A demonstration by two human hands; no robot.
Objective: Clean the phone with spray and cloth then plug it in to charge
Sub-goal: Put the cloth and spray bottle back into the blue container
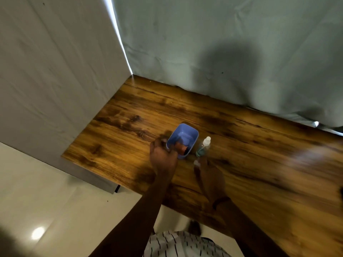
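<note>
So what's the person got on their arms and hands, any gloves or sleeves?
No gloves: both the left hand and the right hand are bare, and the forearms are uncovered as far as the frame shows. A dark band circles the right wrist; the blur hides what kind. At the bottom edge shows a white garment with thin dark stripes.

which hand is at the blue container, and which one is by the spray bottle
The left hand is at the blue container, its fingers over the near rim. The right hand lies flat on the wooden table, its fingertips just short of the spray bottle.
</note>
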